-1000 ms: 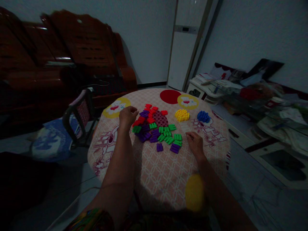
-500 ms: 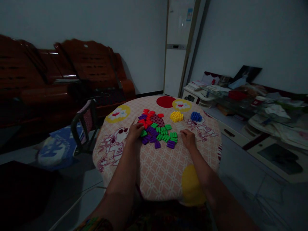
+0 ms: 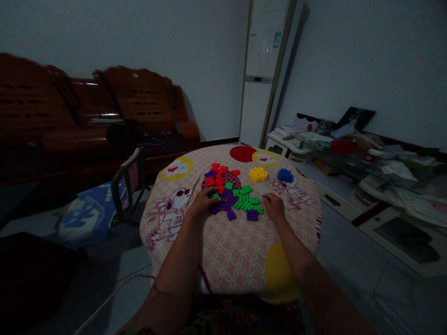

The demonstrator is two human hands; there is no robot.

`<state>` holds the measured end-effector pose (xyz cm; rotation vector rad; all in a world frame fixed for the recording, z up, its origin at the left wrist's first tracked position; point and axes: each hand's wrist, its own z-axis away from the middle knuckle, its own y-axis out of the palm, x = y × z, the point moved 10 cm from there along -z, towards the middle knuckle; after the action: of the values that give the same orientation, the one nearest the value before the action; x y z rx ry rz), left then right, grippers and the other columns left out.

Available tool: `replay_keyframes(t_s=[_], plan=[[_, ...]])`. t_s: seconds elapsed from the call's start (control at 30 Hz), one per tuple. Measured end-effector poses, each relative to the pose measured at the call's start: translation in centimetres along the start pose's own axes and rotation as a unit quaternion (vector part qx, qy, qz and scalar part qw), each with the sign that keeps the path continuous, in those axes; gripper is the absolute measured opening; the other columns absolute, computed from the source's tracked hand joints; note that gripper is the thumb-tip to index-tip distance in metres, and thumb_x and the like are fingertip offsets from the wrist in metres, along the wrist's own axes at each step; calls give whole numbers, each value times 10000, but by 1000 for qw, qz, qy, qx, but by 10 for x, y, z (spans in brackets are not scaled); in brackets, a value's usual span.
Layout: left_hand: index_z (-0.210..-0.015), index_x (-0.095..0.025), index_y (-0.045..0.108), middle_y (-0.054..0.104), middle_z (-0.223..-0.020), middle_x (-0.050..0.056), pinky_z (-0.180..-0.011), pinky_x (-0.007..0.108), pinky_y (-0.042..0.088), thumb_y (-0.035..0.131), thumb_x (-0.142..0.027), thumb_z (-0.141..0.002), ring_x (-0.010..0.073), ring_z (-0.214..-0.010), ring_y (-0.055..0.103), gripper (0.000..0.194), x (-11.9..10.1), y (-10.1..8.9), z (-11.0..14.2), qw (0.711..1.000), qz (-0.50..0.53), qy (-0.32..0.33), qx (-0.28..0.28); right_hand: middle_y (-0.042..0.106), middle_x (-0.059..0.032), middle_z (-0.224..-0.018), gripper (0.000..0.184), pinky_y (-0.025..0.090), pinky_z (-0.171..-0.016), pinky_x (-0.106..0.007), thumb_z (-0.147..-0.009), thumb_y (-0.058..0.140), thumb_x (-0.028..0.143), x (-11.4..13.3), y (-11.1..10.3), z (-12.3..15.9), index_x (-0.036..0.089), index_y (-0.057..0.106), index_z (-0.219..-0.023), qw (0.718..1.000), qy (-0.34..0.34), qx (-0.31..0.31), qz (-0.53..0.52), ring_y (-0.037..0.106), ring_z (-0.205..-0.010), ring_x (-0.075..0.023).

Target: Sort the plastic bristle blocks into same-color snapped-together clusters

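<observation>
Now the left hand (image 3: pixel 203 200) has moved in to the colored pieces (image 3: pixel 228 197).

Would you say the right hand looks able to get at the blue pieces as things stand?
Probably yes: the blue pieces sit just beyond the right hand, with only bare tablecloth apparently between them.

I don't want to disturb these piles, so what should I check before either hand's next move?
1. Left hand at the mixed pile's left edge: ok.
2. Left grip closed on a piece: cannot tell, fingers hide it.
3. Right hand clear of the yellow cluster and blue cluster: ok.
4. Right grip empty: cannot tell, too dark and small.
5. Yellow and blue clusters apart from each other: ok.
6. Red pieces, green pieces and purple pieces separated by colour: not ok.
</observation>
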<state>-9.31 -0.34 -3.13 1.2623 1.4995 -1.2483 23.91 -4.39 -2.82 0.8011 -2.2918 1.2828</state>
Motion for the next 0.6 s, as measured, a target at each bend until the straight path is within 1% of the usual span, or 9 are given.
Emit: replay_keyframes(t_s=[0.03,0.07,0.13,0.23,0.27,0.33,0.47,0.53,0.6], plan=[[-964,-181,793,765,-1079,121,-866,424,553,862,-299,-446,331,-1032,679,536,-2,1,0,1000,-25,9,16,754,-81,-947,261,523,-854,-345,-816,501,179,0,0,0,209,747,-896,1000,-1,-1,-2,683,-897,-227],[-951,-192,799,767,-1076,116,-887,438,547,868,-269,-421,342,-1049,673,540,-4,0,0,999,-46,14,20,753,-78,-943,257,524,-853,-343,-816,503,178,0,0,1,213,746,-893,1000,-2,-2,-3,682,-893,-225],[-932,-199,799,772,-1010,101,-869,435,550,860,-273,-451,329,-1004,683,491,-2,-6,0,998,-56,11,-1,752,-80,-943,254,525,-856,-346,-817,505,179,0,0,1,213,745,-891,1000,-6,-4,-3,682,-886,-224],[-924,-177,770,755,-864,75,-709,359,557,810,-423,-608,249,-800,698,402,6,-13,-1,998,25,-23,-53,750,-91,-954,264,526,-854,-354,-822,497,181,1,0,3,203,746,-907,1000,-10,-4,-4,684,-882,-229],[-904,-168,754,743,-821,68,-655,333,548,782,-476,-655,225,-736,690,398,8,-14,-2,995,61,-34,-67,748,-91,-953,266,526,-851,-354,-823,495,182,2,0,3,202,746,-910,1000,-10,-5,-5,684,-880,-229],[-868,-157,714,717,-754,55,-584,301,532,741,-545,-700,191,-647,669,424,12,-15,-2,987,120,-52,-91,746,-89,-944,267,526,-842,-349,-828,490,189,1,0,4,204,745,-907,1000,-7,-8,-9,685,-874,-226],[-872,-161,630,674,-660,27,-516,274,517,702,-557,-735,156,-541,629,425,19,-16,-5,972,178,-96,-121,746,-89,-945,271,526,-838,-346,-843,479,210,1,-3,5,204,742,-910,1000,-2,-19,-21,687,-875,-223],[-867,-167,599,652,-627,15,-496,263,501,693,-534,-751,145,-508,605,396,21,-17,-7,971,175,-112,-119,747,-91,-939,264,527,-835,-348,-840,485,217,0,-3,5,203,741,-904,1000,1,-16,-26,687,-870,-224],[-903,-167,606,662,-660,19,-525,275,513,685,-509,-766,151,-537,616,377,17,-17,-9,976,152,-109,-110,749,-86,-933,257,530,-832,-344,-839,491,219,-1,-2,5,209,740,-902,1000,4,-9,-27,686,-867,-222]])
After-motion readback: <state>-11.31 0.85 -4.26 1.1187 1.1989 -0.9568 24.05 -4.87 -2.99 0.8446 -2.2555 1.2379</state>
